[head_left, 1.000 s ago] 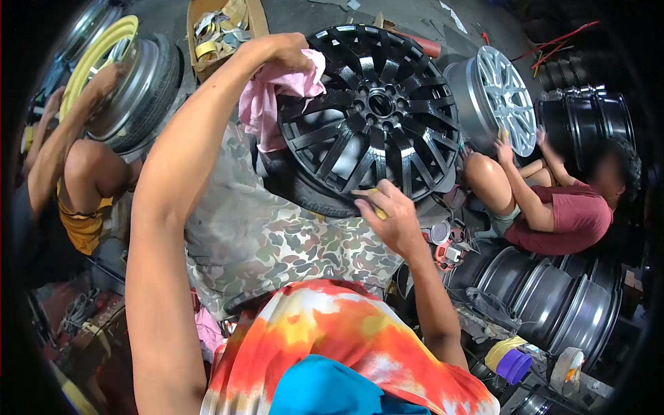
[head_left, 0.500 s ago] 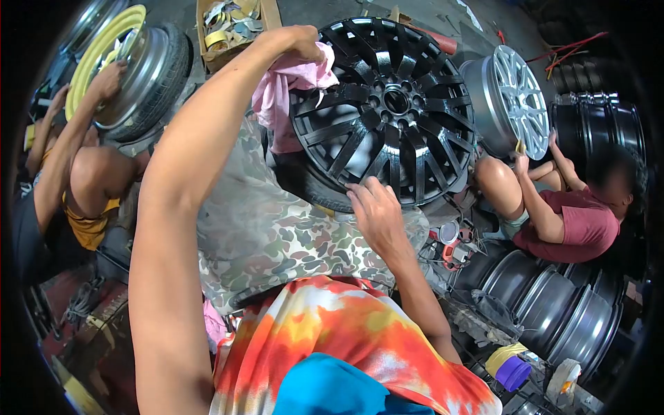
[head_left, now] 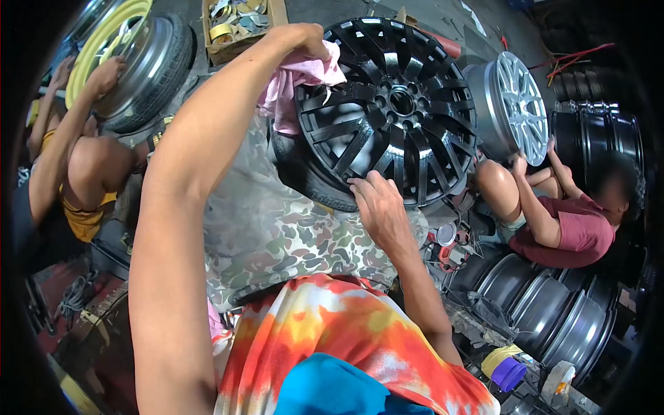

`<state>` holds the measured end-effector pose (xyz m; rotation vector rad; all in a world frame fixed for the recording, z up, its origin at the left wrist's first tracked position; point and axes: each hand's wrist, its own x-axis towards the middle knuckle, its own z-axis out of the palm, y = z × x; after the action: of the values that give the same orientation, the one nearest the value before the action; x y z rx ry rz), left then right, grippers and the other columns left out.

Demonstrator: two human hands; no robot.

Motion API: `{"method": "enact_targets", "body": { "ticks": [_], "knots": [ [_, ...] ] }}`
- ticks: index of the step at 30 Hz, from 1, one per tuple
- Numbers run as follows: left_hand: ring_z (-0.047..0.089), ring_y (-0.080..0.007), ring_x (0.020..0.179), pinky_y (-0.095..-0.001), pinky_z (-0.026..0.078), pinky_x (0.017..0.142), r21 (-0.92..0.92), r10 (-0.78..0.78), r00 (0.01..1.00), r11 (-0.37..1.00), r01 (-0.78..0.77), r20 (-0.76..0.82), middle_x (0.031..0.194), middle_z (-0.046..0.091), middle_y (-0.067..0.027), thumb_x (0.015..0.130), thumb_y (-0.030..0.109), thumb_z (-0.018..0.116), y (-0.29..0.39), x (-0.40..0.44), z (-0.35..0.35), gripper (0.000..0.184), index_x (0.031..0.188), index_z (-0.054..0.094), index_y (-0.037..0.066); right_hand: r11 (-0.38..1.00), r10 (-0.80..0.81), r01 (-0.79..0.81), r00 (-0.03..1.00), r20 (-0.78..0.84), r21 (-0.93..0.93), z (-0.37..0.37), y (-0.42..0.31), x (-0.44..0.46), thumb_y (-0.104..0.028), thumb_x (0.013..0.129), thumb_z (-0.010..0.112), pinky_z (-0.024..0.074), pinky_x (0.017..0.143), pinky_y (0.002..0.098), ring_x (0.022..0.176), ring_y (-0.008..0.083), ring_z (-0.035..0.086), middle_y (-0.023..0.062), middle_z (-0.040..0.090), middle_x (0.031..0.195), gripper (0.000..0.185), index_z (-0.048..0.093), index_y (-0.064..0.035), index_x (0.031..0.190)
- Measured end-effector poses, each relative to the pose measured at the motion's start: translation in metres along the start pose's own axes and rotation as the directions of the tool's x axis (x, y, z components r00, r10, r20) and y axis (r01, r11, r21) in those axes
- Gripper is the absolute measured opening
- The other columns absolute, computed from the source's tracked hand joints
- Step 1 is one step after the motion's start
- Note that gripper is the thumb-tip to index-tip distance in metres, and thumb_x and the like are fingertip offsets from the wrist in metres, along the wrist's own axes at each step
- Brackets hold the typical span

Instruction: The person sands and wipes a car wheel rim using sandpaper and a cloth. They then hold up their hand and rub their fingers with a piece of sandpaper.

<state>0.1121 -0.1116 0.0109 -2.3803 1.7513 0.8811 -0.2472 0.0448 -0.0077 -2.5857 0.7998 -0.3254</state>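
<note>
A glossy black multi-spoke wheel rim stands tilted in front of me, over a dark tire. At the rim's upper left edge, my left hand grips a pink cloth that hangs down beside the spokes. The cloth hides most of the left fingers. My right hand holds the rim's lower edge, its fingertips curled at the lip. Camouflage fabric lies between me and the rim.
At right, a person in a maroon shirt handles a silver rim. Another person's hand is at a yellow-edged wheel on the left. A cardboard box stands behind; more rims lie at lower right.
The view has shifted slightly. My left hand and the pink cloth stay at the rim's upper left; my right hand keeps its place on the lower edge, fingers a little more bunched.
</note>
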Motion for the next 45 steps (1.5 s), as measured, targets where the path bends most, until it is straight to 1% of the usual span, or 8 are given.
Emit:
{"method": "enact_targets", "body": {
  "ticks": [5, 16, 19, 23, 29, 37, 42, 45],
  "knots": [
    [0.076, -0.0369, 0.095, -0.0494, 0.060, 0.081, -0.009, 0.115, 0.993, 0.993, -0.116, -0.024, 0.109, 0.077, -0.0229, 0.082, 0.047, 0.079, -0.010, 0.012, 0.004, 0.060, 0.114, 0.076, -0.005, 0.998, 0.056, -0.055, 0.998, -0.025, 0.006, 0.002, -0.007, -0.004, -0.009, 0.097, 0.066, 0.0470, 0.079, 0.0420, 0.087, 0.0319, 0.061, 0.0134, 0.061, 0.096, 0.019, 0.071, -0.0009, 0.113],
    [0.075, -0.0345, 0.107, -0.0458, 0.058, 0.091, -0.019, 0.076, 0.997, 0.997, -0.076, 0.005, 0.119, 0.077, -0.0199, 0.077, 0.043, 0.078, 0.003, 0.003, 0.005, 0.058, 0.118, 0.077, 0.001, 0.992, 0.111, -0.116, 0.989, -0.103, -0.046, 0.011, -0.011, 0.006, -0.009, 0.096, 0.067, 0.0453, 0.078, 0.0412, 0.084, 0.0297, 0.062, 0.0123, 0.061, 0.094, 0.016, 0.073, 0.0006, 0.108],
    [0.075, -0.0343, 0.107, -0.0461, 0.058, 0.092, -0.009, 0.051, 0.994, 0.999, -0.052, -0.092, 0.120, 0.077, -0.0194, 0.076, 0.044, 0.080, 0.003, -0.002, 0.002, 0.058, 0.117, 0.078, 0.002, 0.994, 0.091, -0.094, 0.994, -0.063, -0.056, 0.005, -0.012, -0.005, -0.009, 0.096, 0.067, 0.0442, 0.077, 0.0404, 0.084, 0.0286, 0.062, 0.0110, 0.062, 0.093, 0.016, 0.074, -0.0013, 0.109],
    [0.074, -0.0348, 0.109, -0.0460, 0.058, 0.093, -0.010, 0.072, 0.997, 0.997, -0.072, -0.002, 0.122, 0.076, -0.0192, 0.075, 0.044, 0.080, 0.000, 0.004, 0.004, 0.059, 0.117, 0.078, 0.003, 0.997, 0.052, -0.057, 0.995, -0.083, -0.051, 0.003, -0.008, 0.000, -0.010, 0.096, 0.067, 0.0436, 0.078, 0.0398, 0.084, 0.0277, 0.063, 0.0099, 0.062, 0.092, 0.016, 0.074, -0.0029, 0.109],
    [0.074, -0.0353, 0.109, -0.0459, 0.058, 0.092, -0.030, 0.067, 0.996, 0.997, -0.069, -0.052, 0.122, 0.076, -0.0191, 0.079, 0.042, 0.079, 0.004, -0.001, 0.004, 0.057, 0.120, 0.077, 0.003, 0.997, 0.066, -0.067, 0.997, 0.039, 0.031, -0.012, 0.008, -0.005, -0.012, 0.097, 0.069, 0.0441, 0.078, 0.0403, 0.084, 0.0290, 0.062, 0.0109, 0.062, 0.093, 0.016, 0.074, -0.0042, 0.110],
    [0.074, -0.0343, 0.108, -0.0461, 0.057, 0.092, -0.072, 0.039, 0.999, 0.997, -0.039, -0.002, 0.121, 0.076, -0.0190, 0.080, 0.044, 0.079, 0.002, 0.005, 0.005, 0.057, 0.119, 0.077, 0.002, 0.990, 0.116, -0.116, 0.993, 0.000, 0.084, 0.001, -0.004, -0.001, -0.012, 0.096, 0.069, 0.0452, 0.078, 0.0402, 0.084, 0.0305, 0.061, 0.0117, 0.063, 0.094, 0.015, 0.073, -0.0046, 0.108],
    [0.076, -0.0363, 0.104, -0.0478, 0.059, 0.087, 0.033, 0.133, 0.991, 0.990, -0.133, 0.030, 0.116, 0.076, -0.0222, 0.086, 0.049, 0.076, 0.008, -0.005, 0.000, 0.064, 0.124, 0.072, -0.002, 0.997, 0.028, -0.019, 0.993, -0.118, 0.079, 0.011, -0.005, 0.009, -0.009, 0.095, 0.068, 0.0441, 0.080, 0.0400, 0.089, 0.0291, 0.063, 0.0101, 0.064, 0.094, 0.013, 0.074, -0.0025, 0.104],
    [0.075, -0.0374, 0.108, -0.0495, 0.059, 0.089, 0.043, 0.125, 0.989, 0.992, -0.122, -0.074, 0.121, 0.075, -0.0226, 0.086, 0.048, 0.076, 0.009, -0.004, 0.006, 0.064, 0.125, 0.072, -0.003, 0.997, 0.033, -0.029, 0.998, -0.061, 0.068, 0.001, 0.000, 0.001, -0.009, 0.095, 0.068, 0.0439, 0.079, 0.0404, 0.088, 0.0293, 0.062, 0.0103, 0.065, 0.096, 0.012, 0.074, -0.0021, 0.103]
  ]
}}
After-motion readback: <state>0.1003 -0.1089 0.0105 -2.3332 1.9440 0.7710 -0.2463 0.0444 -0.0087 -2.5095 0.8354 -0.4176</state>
